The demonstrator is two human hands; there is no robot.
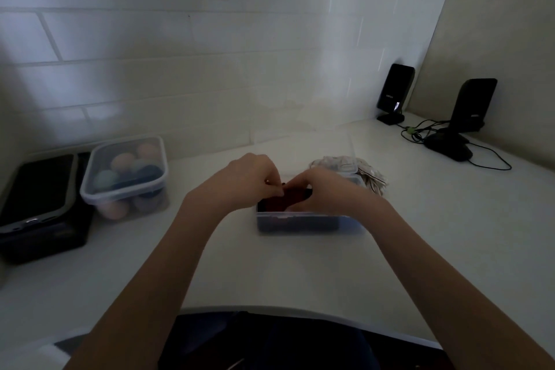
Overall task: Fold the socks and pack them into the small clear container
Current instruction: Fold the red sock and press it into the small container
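A small clear container [309, 224] sits on the white counter at centre, with dark folded socks showing through its front wall. A dark red sock [292, 198] lies at its top opening. Both hands are over the container. My left hand [249, 180] pinches the sock's left edge with curled fingers. My right hand [324, 189] presses on its right side and hides part of it. Behind the container lies a pale patterned sock heap [372, 176], partly hidden by my right hand.
A lidded clear box [126, 174] of coloured balls stands at the left, beside a dark device on a black box [39, 207]. Two black stands [395, 93] [468, 117] with cables occupy the back right corner. A tiled wall runs behind the counter.
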